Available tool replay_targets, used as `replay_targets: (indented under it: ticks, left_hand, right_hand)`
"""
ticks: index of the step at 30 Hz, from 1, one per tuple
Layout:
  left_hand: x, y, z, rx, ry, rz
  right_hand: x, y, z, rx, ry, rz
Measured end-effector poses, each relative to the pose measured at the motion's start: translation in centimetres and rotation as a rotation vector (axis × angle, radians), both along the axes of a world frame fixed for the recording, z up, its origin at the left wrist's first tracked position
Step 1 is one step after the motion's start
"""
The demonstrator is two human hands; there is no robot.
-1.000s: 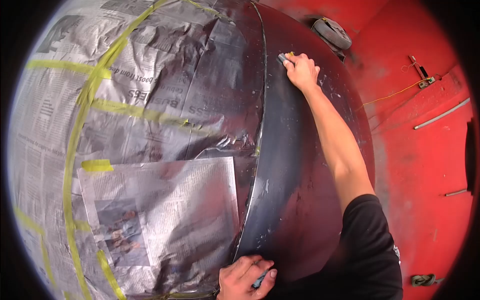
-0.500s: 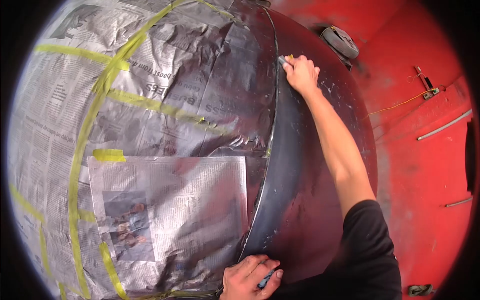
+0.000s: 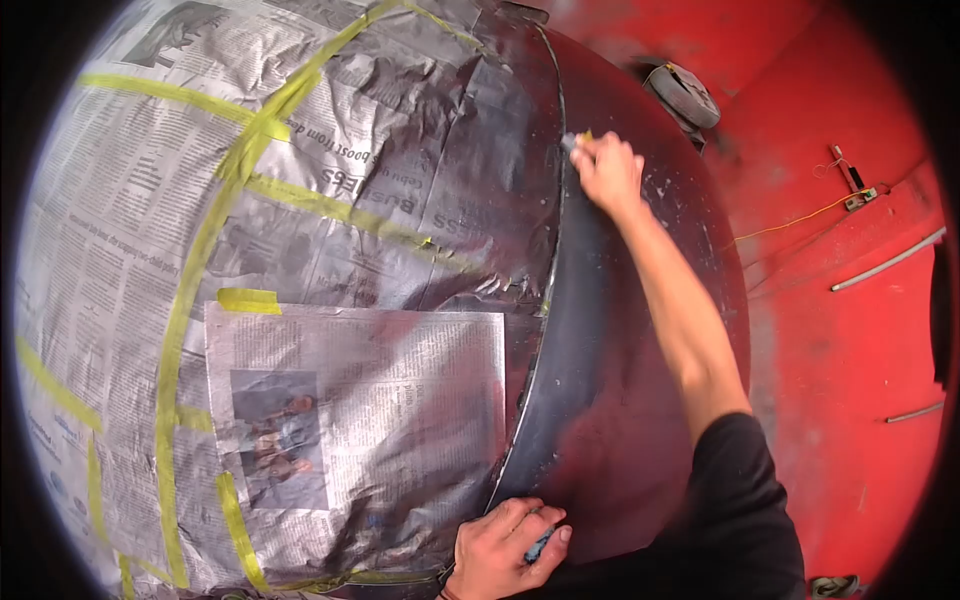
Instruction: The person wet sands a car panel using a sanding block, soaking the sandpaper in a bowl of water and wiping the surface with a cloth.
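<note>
My right hand [image 3: 608,175] reaches far along a dark curved car panel [image 3: 640,340], its fingers closed on a small grey piece with a yellow edge [image 3: 571,144]. That piece looks like folded sandpaper and touches the panel beside the seam. Near the bottom, my left hand [image 3: 505,550] rests by the seam's lower end, its fingers curled round a blue wad [image 3: 540,545]. Whether the wad is cloth or sponge is unclear, since the fingers cover most of it. White specks dot the panel.
Crumpled newspaper [image 3: 400,400] masks the area left of the seam, held by yellow masking tape [image 3: 205,225]. To the right lies a red floor [image 3: 800,400], with a grey rounded object [image 3: 685,95], a yellow cord [image 3: 790,226] and a grey rod [image 3: 885,262].
My right hand has slid slightly toward me along the seam with the grey piece. My left hand keeps its place and its hold. The whole view has shifted a little.
</note>
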State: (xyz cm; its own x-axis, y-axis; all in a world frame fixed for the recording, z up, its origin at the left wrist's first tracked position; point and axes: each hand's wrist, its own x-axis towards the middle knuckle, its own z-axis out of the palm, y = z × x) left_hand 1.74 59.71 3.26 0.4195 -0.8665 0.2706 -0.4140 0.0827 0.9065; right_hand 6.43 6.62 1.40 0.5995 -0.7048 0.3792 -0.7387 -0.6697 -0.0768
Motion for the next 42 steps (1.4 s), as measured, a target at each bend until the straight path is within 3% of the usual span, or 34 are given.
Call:
replay_targets:
  ticks: [2, 5, 7, 10, 12, 15, 17, 20, 22, 24, 28, 36, 42]
  left_hand:
    - [0.0, 0.1, 0.2, -0.016, -0.007, 0.004]
    - [-0.1, 0.1, 0.1, -0.023, 0.006, 0.005]
    - [-0.1, -0.1, 0.4, -0.014, 0.005, 0.0]
    - [-0.1, -0.1, 0.1, 0.01, -0.014, -0.01]
    - [-0.1, -0.1, 0.3, 0.016, -0.011, -0.001]
    - [-0.5, 0.2, -0.9, -0.019, -0.014, 0.022]
    - [-0.6, 0.3, -1.0, -0.032, -0.002, 0.013]
    - [-0.7, 0.3, -1.1, -0.02, -0.024, 0.01]
    - [-0.7, 0.3, -1.2, -0.012, -0.026, 0.009]
    - [-0.7, 0.1, -0.5, 0.03, 0.019, 0.011]
    - [-0.7, -0.4, 0.2, 0.022, -0.011, 0.027]
    - [-1.6, 0.4, 0.2, 0.05, 0.004, 0.039]
    - [-1.6, -0.5, 0.8, 0.103, -0.028, 0.062]
  right_hand:
    - [-4.2, 7.1, -0.8, -0.121, -0.078, 0.203]
    - [-8.7, 15.1, -0.2, 0.018, -0.132, 0.284]
    - [-8.4, 12.2, 0.3, 0.018, -0.103, 0.318]
    - [-4.4, 1.2, -0.8, 0.076, -0.116, 0.031]
    - [-2.6, -1.7, -1.3, 0.049, -0.181, -0.072]
    - [-4.9, 1.2, -1.2, 0.148, -0.181, -0.051]
    - [-9.6, 6.6, -2.9, 0.016, -0.238, 0.105]
    - [-13.8, 13.4, -1.3, 0.078, -0.186, 0.173]
    - [-14.7, 12.8, -0.8, 0.101, -0.13, 0.175]
    - [-13.8, 5.9, -2.6, 0.035, -0.201, 0.138]
    - [-10.9, -3.8, -3.4, 0.107, -0.227, -0.149]
    - [-18.7, 8.2, -3.3, 0.119, -0.305, -0.01]
    - [-16.8, -5.8, -3.0, 0.139, -0.289, -0.28]
